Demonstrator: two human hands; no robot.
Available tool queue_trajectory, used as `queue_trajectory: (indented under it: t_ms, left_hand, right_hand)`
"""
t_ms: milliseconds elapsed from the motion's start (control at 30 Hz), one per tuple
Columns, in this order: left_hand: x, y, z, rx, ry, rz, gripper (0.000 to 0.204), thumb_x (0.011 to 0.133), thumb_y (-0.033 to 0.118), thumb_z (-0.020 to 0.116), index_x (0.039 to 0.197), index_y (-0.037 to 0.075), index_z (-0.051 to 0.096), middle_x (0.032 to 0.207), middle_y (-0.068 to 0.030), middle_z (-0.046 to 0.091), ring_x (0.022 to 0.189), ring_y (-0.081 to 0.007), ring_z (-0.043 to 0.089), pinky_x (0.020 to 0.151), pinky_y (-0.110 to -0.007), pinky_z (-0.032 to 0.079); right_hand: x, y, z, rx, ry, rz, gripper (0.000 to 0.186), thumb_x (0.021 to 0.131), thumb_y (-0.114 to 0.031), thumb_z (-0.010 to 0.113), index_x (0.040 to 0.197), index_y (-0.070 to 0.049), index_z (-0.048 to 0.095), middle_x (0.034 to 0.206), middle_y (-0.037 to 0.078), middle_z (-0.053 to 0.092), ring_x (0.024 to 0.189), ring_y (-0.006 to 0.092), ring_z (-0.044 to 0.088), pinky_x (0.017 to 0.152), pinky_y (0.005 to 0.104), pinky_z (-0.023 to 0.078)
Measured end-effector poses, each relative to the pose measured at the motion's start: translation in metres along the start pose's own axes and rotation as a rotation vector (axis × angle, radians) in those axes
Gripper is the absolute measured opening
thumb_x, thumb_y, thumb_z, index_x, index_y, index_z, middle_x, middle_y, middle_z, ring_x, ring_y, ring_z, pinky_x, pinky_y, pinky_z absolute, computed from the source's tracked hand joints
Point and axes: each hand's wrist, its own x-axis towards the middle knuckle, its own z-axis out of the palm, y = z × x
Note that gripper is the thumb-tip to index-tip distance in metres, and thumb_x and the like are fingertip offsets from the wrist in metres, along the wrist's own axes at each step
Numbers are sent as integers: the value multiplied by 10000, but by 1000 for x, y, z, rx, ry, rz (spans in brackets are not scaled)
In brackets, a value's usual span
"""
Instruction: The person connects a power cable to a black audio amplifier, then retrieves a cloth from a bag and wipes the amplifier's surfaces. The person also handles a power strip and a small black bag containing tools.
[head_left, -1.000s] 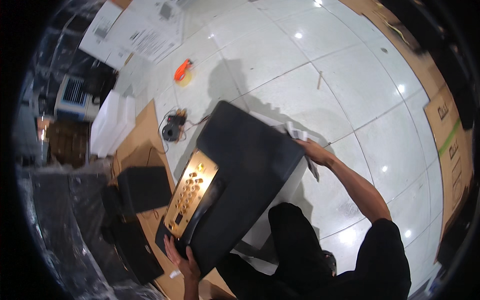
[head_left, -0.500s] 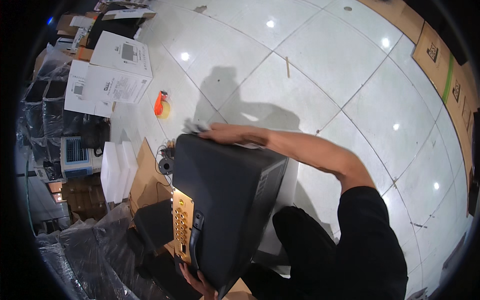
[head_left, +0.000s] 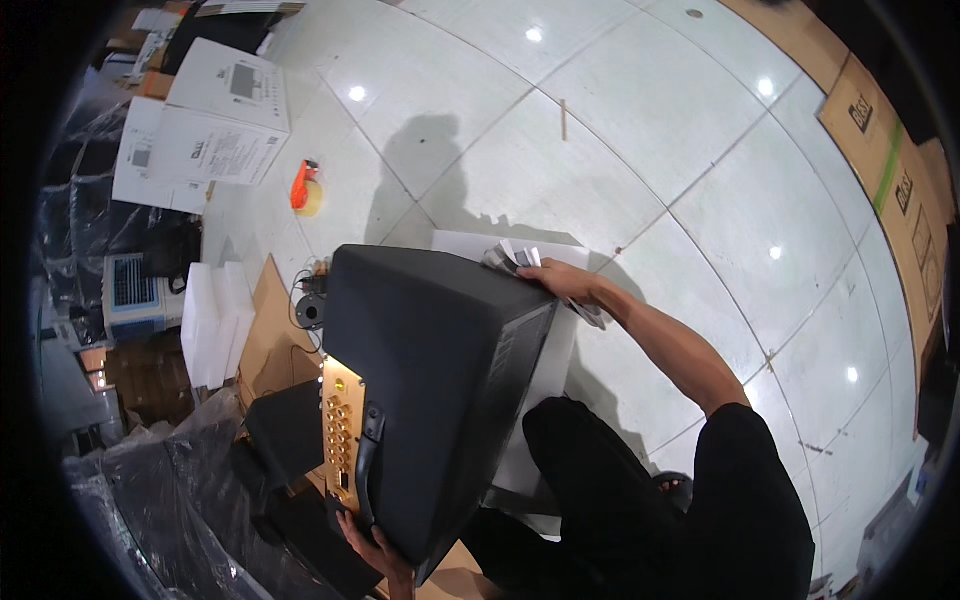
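A large black speaker (head_left: 420, 330) stands tilted in front of me, with a carry handle (head_left: 369, 460) and a gold control panel (head_left: 343, 430) with several knobs on its left side. My left hand (head_left: 375, 550) grips the speaker's near edge, just below the panel, its fingers bent against the casing. At the far right corner, my right hand (head_left: 560, 280) is closed around a crumpled grey-white cloth (head_left: 515, 256) pressed to the speaker. Part of the cloth hangs out below the palm.
White foam blocks (head_left: 215, 325) and a cardboard sheet (head_left: 262, 335) lie left of the speaker. Beyond are an orange tape dispenser (head_left: 303, 188) and white printed boxes (head_left: 210, 125). Plastic-wrapped goods (head_left: 180, 500) fill the near left; brown cartons (head_left: 880, 170) line the right.
My right hand has slid with the cloth along the speaker's far edge, from the left corner to the right one. My left hand keeps its place on the near edge.
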Motion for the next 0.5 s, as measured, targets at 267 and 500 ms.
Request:
queue_trajectory:
  t_ms: [267,500]
  left_hand:
    - [10,7,-8,-49,-41,-23,596,941,352,479,1408,5,349,1491,-227,286,1385,-397,248,1126,-499,166]
    - [12,-4,-23,37,-125,-17,669,865,272,563,1416,-11,309,1489,-270,240,1396,-424,204,1133,-541,131]
  right_hand:
    - [142,-97,59,-239,-175,-223,396,892,-291,515,1032,54,648,992,133,645,904,210,585,822,368,444]
    - [167,-220,89,-501,-489,-56,202,865,-202,578,868,-13,648,815,77,649,762,137,635,597,315,532]
